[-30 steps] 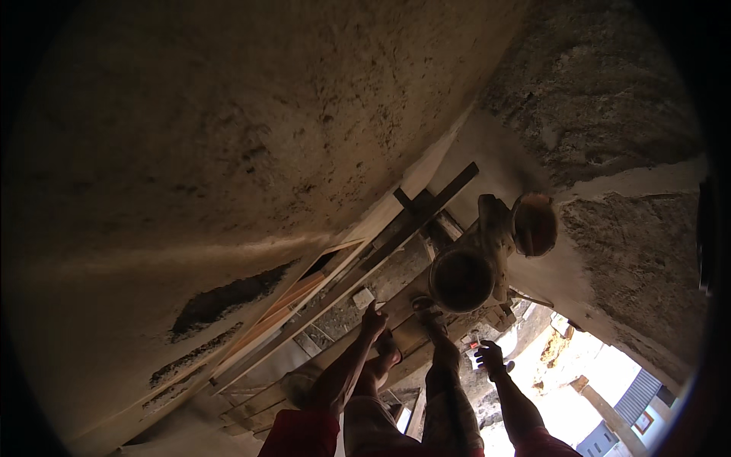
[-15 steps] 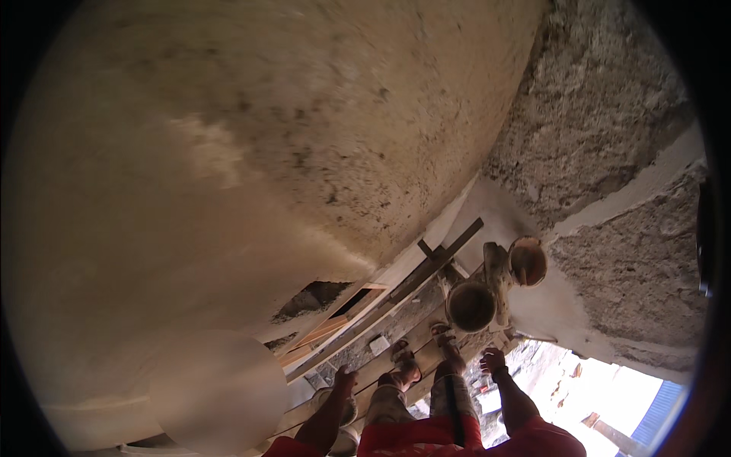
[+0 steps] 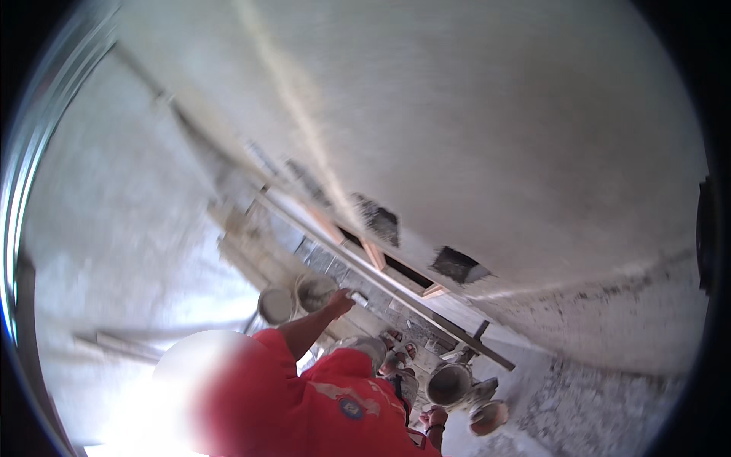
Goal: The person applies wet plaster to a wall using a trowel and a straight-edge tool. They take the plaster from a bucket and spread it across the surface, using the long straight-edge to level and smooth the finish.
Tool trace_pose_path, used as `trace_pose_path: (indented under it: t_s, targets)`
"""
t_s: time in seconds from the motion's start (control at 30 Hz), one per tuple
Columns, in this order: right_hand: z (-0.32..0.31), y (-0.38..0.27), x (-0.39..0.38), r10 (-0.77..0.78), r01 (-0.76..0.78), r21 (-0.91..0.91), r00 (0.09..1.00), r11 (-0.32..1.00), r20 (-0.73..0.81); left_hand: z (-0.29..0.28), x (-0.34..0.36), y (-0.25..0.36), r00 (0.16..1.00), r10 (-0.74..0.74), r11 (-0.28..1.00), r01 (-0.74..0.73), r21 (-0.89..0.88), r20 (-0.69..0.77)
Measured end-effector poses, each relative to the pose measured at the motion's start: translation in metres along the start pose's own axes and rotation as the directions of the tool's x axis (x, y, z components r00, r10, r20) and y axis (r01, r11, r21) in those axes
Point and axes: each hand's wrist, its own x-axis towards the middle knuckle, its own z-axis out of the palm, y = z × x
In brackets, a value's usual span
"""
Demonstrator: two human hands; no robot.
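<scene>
My left hand (image 3: 340,302) hangs at the end of a bent arm, beside two round buckets (image 3: 276,305). Its fingers look loosely bent and apart, though they are small and blurred. A small whitish block (image 3: 359,298) shows just past the fingertips, and I cannot tell whether they touch it. Low in the picture, my right hand (image 3: 434,417), with a dark band at the wrist, hangs near a bucket of grey material (image 3: 449,383). Its fingers are loosely curled, with nothing visible in them. Another bucket (image 3: 488,417), reddish inside, stands close by.
My sandalled feet (image 3: 392,335) stand on planks (image 3: 259,255). A long wooden bar (image 3: 396,293) runs along the smooth curved wall (image 3: 533,167). Dark rough holes (image 3: 461,265) and a framed opening (image 3: 407,273) break the wall. Bright light washes out the lower left.
The view has swung round, so the wall holes and planks now lie across the middle. My left hand appears closer to the whitish block. The buckets have shifted lower in the picture.
</scene>
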Motion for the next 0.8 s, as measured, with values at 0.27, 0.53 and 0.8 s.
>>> trace_pose_path:
  t_s: [0.27, 0.53, 0.8]
  targets:
    - [-0.073, -0.076, -0.015, 0.125, -0.126, -0.131, 0.992, 0.983, -0.016, -0.029, -0.088, -0.099, 0.902, -0.432, 0.797, 0.371, -0.476, -0.02]
    - [0.017, -0.157, -0.04, -0.069, 0.05, -0.531, 0.997, 0.846, -0.016, -0.068, -0.14, -0.203, 0.849, -0.52, 0.779, 0.425, -0.46, -0.095]
    - [0.213, -0.178, -0.089, -0.325, 0.4, -0.556, 0.916, 0.729, 0.234, -0.158, -0.132, -0.268, 0.781, -0.621, 0.649, 0.467, -0.6, -0.064]
